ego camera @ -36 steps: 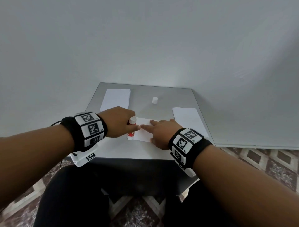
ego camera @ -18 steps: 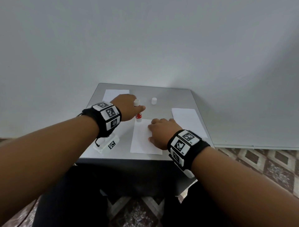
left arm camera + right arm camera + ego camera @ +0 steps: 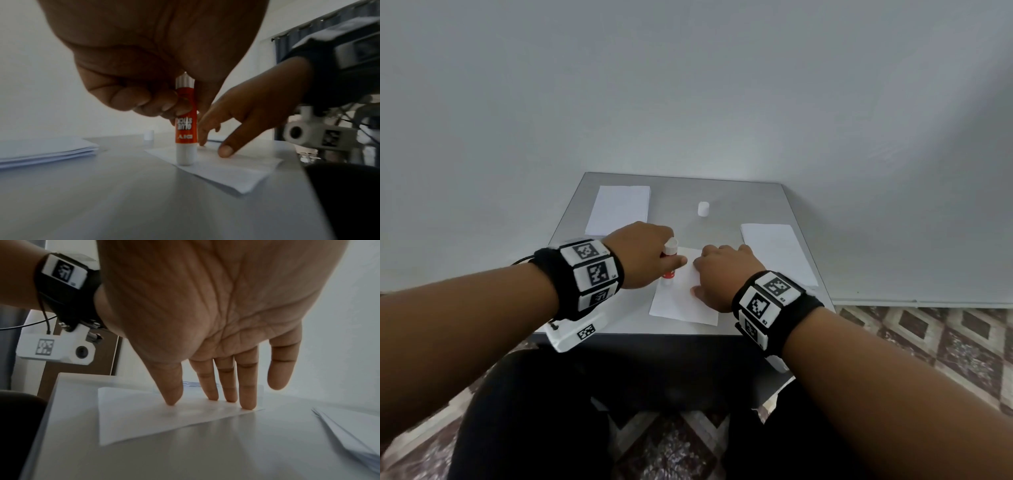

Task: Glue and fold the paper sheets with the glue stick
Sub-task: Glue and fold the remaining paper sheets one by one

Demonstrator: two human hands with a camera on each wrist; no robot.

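Glue stick [image 3: 186, 123], label "GLUE STICK" upside down

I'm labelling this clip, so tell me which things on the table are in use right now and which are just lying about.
In use: glue stick gripped by left hand; middle sheet pressed by right hand.

Lying about: white cap, left paper stack, right paper stack.

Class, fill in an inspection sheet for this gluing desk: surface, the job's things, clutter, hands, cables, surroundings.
Surface: grey table, matte.
Job's things: glue stick upside down, tip on the left edge of the middle sheet; paper stack far left; second stack right.
Clutter: white cap standing apart, far centre.
Hands: left hand grips the glue stick; right hand presses the sheet with straight fingers.
Cables: thin black cable at the left wrist band.
Surroundings: plain wall, patterned floor.
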